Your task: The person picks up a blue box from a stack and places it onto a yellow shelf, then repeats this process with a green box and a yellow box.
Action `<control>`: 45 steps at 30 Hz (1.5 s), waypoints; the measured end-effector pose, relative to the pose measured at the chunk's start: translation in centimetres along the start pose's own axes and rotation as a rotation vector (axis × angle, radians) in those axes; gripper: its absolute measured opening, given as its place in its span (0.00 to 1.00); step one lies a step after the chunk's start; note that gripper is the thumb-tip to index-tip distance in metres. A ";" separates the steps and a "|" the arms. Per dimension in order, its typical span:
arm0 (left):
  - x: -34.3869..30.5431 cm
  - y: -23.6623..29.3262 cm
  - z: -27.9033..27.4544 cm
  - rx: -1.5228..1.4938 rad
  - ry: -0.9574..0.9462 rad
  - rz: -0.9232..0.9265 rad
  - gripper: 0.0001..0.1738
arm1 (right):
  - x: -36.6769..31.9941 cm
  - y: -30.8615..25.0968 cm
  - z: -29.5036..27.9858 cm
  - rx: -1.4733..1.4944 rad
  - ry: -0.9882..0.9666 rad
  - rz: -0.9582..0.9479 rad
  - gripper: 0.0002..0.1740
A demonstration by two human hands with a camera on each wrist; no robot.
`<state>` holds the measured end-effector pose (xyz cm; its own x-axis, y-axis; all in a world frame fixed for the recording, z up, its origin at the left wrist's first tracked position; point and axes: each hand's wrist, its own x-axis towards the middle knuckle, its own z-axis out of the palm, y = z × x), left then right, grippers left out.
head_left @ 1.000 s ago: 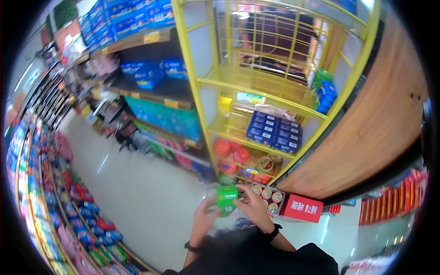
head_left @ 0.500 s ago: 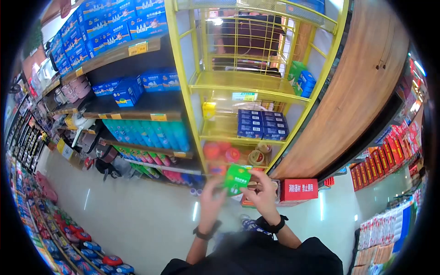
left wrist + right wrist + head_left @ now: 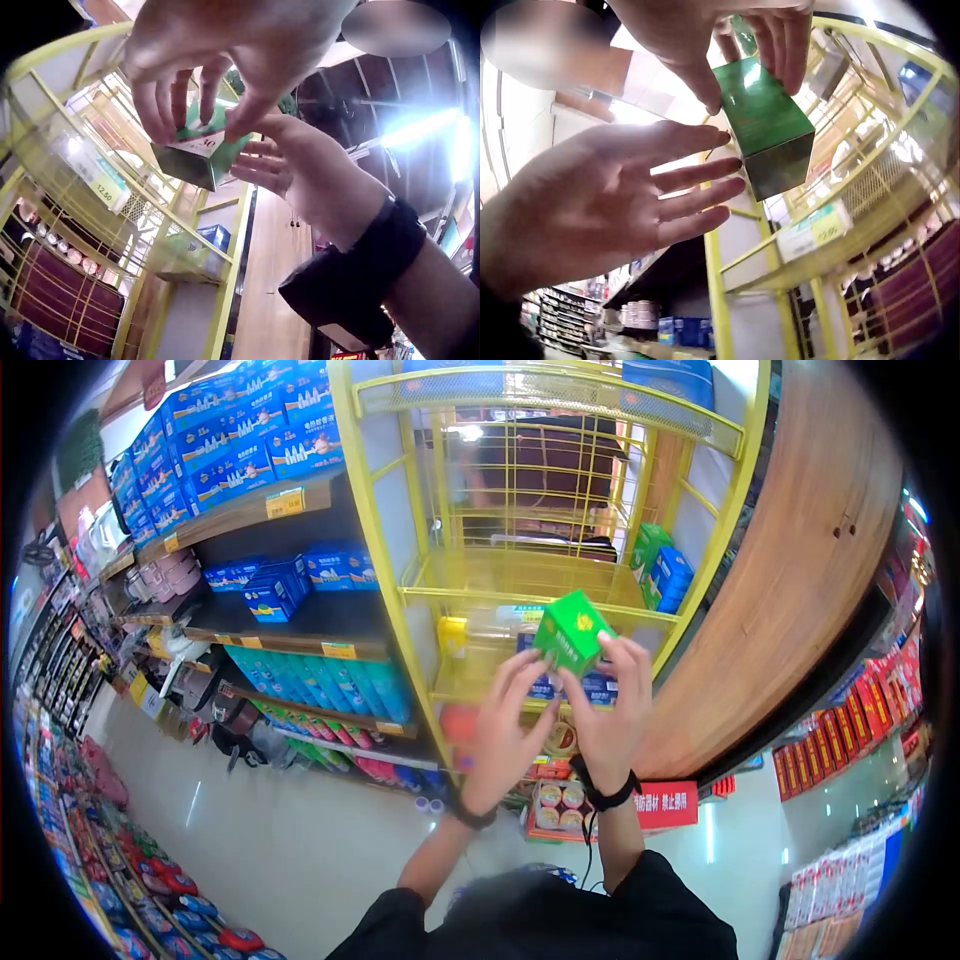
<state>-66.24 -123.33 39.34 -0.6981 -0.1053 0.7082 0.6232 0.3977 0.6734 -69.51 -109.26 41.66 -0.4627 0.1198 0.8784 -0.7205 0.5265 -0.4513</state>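
The green carton (image 3: 572, 632) has come up: half a second ago it was low, close to the person's body, and now it is raised in front of the yellow wire rack (image 3: 378, 515), roughly level with its middle shelves. It has also turned, so that it tilts with a corner toward the near side. The right hand (image 3: 612, 710) has its grip round the carton, pinching it between the thumb on the near side and the fingers on the right. The left hand (image 3: 505, 745) has a wide grip, fingers nearly straight, the tips at the carton's left edge; how much of the load they carry, I cannot tell.

What this seems to mean is that the carton is still borne by the hands rather than resting on the rack, with the right hand doing most of the holding. The gap between carton and rack is hard to judge.

Behind the carton, partly hidden, are dark blue boxes (image 3: 602, 690) on a shelf, with a yellow package (image 3: 452, 638) to their left. Farther right and higher, a green box (image 3: 650, 548) stands beside a blue box (image 3: 671, 578). A price label (image 3: 106, 186) on the rack reads 12.50.
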 end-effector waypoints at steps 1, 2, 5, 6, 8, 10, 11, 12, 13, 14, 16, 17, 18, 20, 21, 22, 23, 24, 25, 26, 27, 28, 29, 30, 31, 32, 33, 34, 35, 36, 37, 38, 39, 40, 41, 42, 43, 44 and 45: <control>1.5 -0.1 0.7 -0.001 -0.007 0.051 0.31 | 1.4 0.9 0.4 -0.047 0.039 -0.053 0.34; 2.8 -0.4 1.4 0.050 -0.057 0.068 0.35 | 2.7 1.9 0.8 -0.062 0.052 -0.041 0.34; 6.8 -1.2 4.6 0.095 -0.087 0.148 0.36 | 6.4 5.2 1.9 -0.069 0.156 -0.037 0.33; 8.1 -2.3 5.7 0.125 -0.100 0.213 0.37 | 7.6 6.3 2.1 -0.094 0.186 -0.057 0.33; 10.7 -3.4 7.7 0.159 -0.171 0.227 0.39 | 9.7 8.3 2.3 -0.175 0.202 -0.085 0.33; 12.9 -4.3 9.4 0.221 -0.236 0.258 0.41 | 11.1 10.2 2.5 -0.266 0.157 -0.046 0.32; 13.7 -4.6 9.9 0.295 -0.305 0.225 0.40 | 11.5 11.1 2.7 -0.296 0.103 0.002 0.32; 14.3 -4.8 10.2 0.370 -0.370 0.192 0.39 | 11.8 11.9 2.9 -0.324 0.049 0.049 0.31; 14.8 -4.9 10.3 0.447 -0.433 0.156 0.38 | 11.8 12.9 3.2 -0.350 -0.009 0.097 0.31; 15.1 -5.0 10.5 0.490 -0.463 0.164 0.36 | 11.7 13.8 3.4 -0.376 -0.042 0.101 0.30; 15.8 -5.2 10.6 0.575 -0.527 0.182 0.34 | 11.5 14.8 3.4 -0.418 -0.061 0.139 0.29; 16.1 -5.7 10.8 0.548 -0.520 0.210 0.34 | 11.5 15.1 3.4 -0.441 -0.077 0.160 0.28; 16.1 -6.3 10.9 0.519 -0.514 0.233 0.34 | 11.4 15.2 3.2 -0.464 -0.080 0.157 0.27; 16.4 -6.6 11.2 0.497 -0.523 0.240 0.33 | 11.3 14.9 3.1 -0.477 -0.035 0.099 0.25; 16.6 -6.5 11.1 0.507 -0.540 0.226 0.32 | 11.1 14.6 3.0 -0.480 -0.014 0.067 0.25; 16.8 -6.6 10.9 0.518 -0.558 0.211 0.31 | 10.7 13.9 2.6 -0.459 0.008 0.054 0.23; 16.8 -7.0 11.0 0.527 -0.525 0.249 0.30 | 10.2 13.1 2.0 -0.436 0.029 0.041 0.22; 16.8 -7.4 11.4 0.534 -0.488 0.286 0.29 | 10.1 12.7 1.5 -0.414 0.051 0.024 0.21; 16.7 -7.4 11.6 0.538 -0.454 0.318 0.28 | 10.1 12.7 1.1 -0.364 -0.035 0.050 0.18; 16.7 -7.3 11.6 0.534 -0.490 0.279 0.28 | 9.8 12.8 0.5 -0.314 -0.125 0.085 0.16; 17.0 -7.1 11.6 0.528 -0.524 0.242 0.27 | 9.5 12.8 0.1 -0.265 -0.212 0.119 0.14; 17.4 -6.9 11.7 0.521 -0.554 0.212 0.27 | 9.6 13.3 0.3 -0.264 -0.265 0.120 0.13; 17.5 -7.2 11.9 0.495 -0.535 0.233 0.26 | 9.9 14.3 0.9 -0.263 -0.315 0.119 0.13; 17.6 -7.6 12.2 0.472 -0.514 0.255 0.25 | 10.1 14.8 1.3 -0.258 -0.363 0.116 0.12; 17.8 -8.0 12.4 0.452 -0.491 0.280 0.25 | 10.5 14.7 1.6 -0.269 -0.336 0.148 0.13; 18.0 -8.3 12.6 0.456 -0.509 0.318 0.24 | 10.9 14.3 2.1 -0.278 -0.309 0.178 0.14; 18.2 -8.7 12.7 0.461 -0.527 0.353 0.23 | 11.2 14.2 2.5 -0.286 -0.284 0.208 0.14; 18.1 -8.9 12.7 0.467 -0.546 0.381 0.22 | 11.3 14.3 2.8 -0.311 -0.282 0.205 0.15; 18.2 -9.1 12.8 0.470 -0.550 0.372 0.21 | 11.3 14.6 3.2 -0.334 -0.280 0.204 0.15; 18.6 -9.2 12.9 0.474 -0.557 0.366 0.20 | 11.4 14.9 3.5 -0.356 -0.274 0.205 0.15; 18.8 -9.4 12.8 0.477 -0.568 0.364 0.19 | 11.4 15.0 3.7 -0.347 -0.284 0.196 0.16; 18.9 -9.6 12.8 0.502 -0.581 0.371 0.18 | 11.5 15.1 3.7 -0.341 -0.291 0.188 0.17; 19.0 -9.7 13.0 0.522 -0.592 0.381 0.17 | 11.6 15.2 3.5 -0.341 -0.294 0.179 0.17; 19.0 -9.8 13.3 0.538 -0.603 0.394 0.17 | 11.5 15.4 3.3 -0.322 -0.332 0.203 0.19; 19.0 -9.8 13.5 0.518 -0.599 0.390 0.16 | 11.5 15.6 3.2 -0.335 -0.336 0.189 0.19; 18.9 -9.9 13.5 0.497 -0.594 0.383 0.16 | 11.4 15.7 3.2 -0.348 -0.342 0.174 0.19; 18.7 -10.0 13.6 0.478 -0.589 0.372 0.16 | 11.3 15.6 3.2 -0.359 -0.352 0.160 0.19; 18.7 -10.1 13.7 0.452 -0.593 0.366 0.16 | 11.4 15.2 3.2 -0.368 -0.367 0.172 0.19; 18.8 -10.3 13.7 0.430 -0.595 0.358 0.16 | 11.4 15.2 3.2 -0.390 -0.385 0.148 0.19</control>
<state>-90.63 -116.87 42.84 -0.6282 0.5476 0.5527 0.7385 0.6433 0.2021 -87.39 -102.60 44.33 -0.7519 -0.0609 0.6564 -0.4231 0.8081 -0.4097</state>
